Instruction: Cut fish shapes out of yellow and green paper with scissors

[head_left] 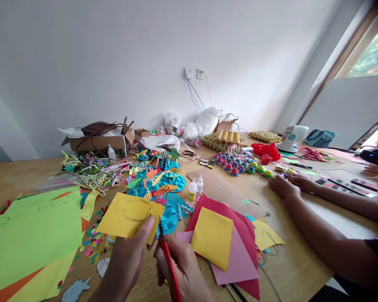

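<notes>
My left hand (129, 260) pinches the lower edge of a yellow paper sheet (127, 214) that bears a pencil outline. My right hand (182, 268) is closed round red-handled scissors (170, 268). The scissors' dark blades point up and meet the paper's right lower edge. Both hands hover low over the wooden table (290, 268), at the near edge.
Green and yellow sheets (31, 235) lie left; red, pink and yellow sheets (227, 243) lie right. Blue paper sea scenes with cut-out fish (160, 188), two glue bottles (195, 188), cardboard boxes (97, 142), egg trays (222, 138). Another person's arms (318, 209) rest at the right.
</notes>
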Motion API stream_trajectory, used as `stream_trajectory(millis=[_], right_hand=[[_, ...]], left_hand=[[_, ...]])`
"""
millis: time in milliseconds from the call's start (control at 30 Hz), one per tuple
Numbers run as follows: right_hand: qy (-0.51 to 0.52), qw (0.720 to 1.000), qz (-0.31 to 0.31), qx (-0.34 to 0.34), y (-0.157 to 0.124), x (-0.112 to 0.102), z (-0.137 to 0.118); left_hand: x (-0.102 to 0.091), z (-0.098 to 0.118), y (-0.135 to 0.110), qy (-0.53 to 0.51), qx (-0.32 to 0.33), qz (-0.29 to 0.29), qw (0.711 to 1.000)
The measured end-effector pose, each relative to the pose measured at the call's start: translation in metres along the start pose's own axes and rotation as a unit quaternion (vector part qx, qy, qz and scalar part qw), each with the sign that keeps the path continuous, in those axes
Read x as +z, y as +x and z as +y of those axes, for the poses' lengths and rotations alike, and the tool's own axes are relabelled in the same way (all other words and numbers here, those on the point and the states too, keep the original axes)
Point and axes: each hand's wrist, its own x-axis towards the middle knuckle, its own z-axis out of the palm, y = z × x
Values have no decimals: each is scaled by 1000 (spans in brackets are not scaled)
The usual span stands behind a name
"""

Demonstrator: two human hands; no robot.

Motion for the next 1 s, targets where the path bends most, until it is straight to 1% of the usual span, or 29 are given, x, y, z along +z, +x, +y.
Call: stream_trajectory(millis=[133, 300, 367, 567, 700, 833, 933, 1000], right_hand=[[14, 1000, 22, 6, 1, 3, 0], [32, 999, 9, 38, 0, 4, -1], [36, 999, 9, 38, 0, 4, -2], [34, 999, 24, 10, 0, 6, 5], [17, 999, 26, -7, -1, 5, 10], [11, 1000, 10, 9, -3, 2, 10], [27, 999, 6, 23, -3, 1, 9], [28, 999, 11, 19, -4, 1, 11]], left_hand=[[0, 3, -1, 71, 16, -19, 997], [1, -2, -1, 75, 15, -17, 997], [1, -3, -1, 74, 17, -24, 997], [-1, -5, -1, 62, 16, -31, 997], [-2, -11, 1, 29, 8, -47, 998], [-3, -16, 2, -9, 14, -76, 997], [-2, -15, 0, -30, 19, -92, 995], [-1, -12, -2, -30, 15, -107, 994]])
